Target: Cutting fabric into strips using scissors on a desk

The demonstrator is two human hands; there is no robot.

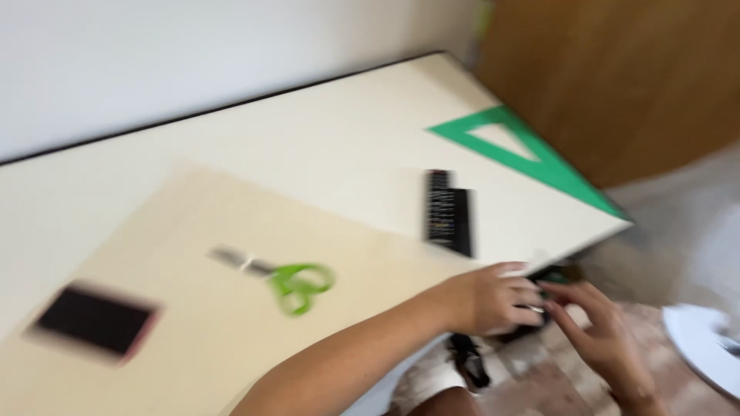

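The picture is blurred by motion. My left hand (493,299) reaches past the table's near right edge, its fingers curled around a small dark object (556,275) with a bit of green on it. My right hand (605,335) comes up from the lower right and its fingertips touch the same object; the blur hides whether they grip it. Both hands are over the floor just off the white table (324,131). The nearest things on the table are two black ribbed bars (448,212) and green-handled scissors (297,282).
A large tan cardboard sheet (185,231) covers the table's near left part, with a dark phone in a pink case (96,320) on it. A green triangular ruler (532,158) lies at the far right corner. A wooden door (632,69) and a white round base (701,347) are on the right.
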